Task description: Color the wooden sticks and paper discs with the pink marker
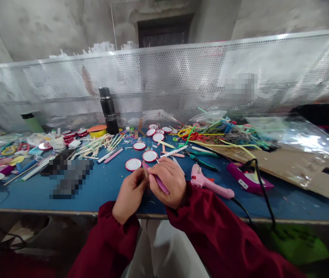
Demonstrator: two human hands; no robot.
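Note:
Near the front edge of the table, my two hands meet. In my right hand [170,181] is a slim pink pen-like stick [161,185], its upper end by my left fingertips. My left hand [131,193] is closed, thumb against fingers, on a small tan piece [146,173] mostly hidden by the fingers; its kind is unclear. Just beyond the hands lie round white discs with red rims [133,164]. A pink hot glue gun [207,181] rests right of my right hand, and pliers with green handles [203,160] lie behind it.
A black bottle [109,112] stands at the back left, near piled wooden sticks [97,144]. Coloured pipe cleaners [228,133] heap at the right, by cardboard [292,173]. A purple device [248,179] with a black cable lies at the right. A perforated metal screen [164,81] lines the back.

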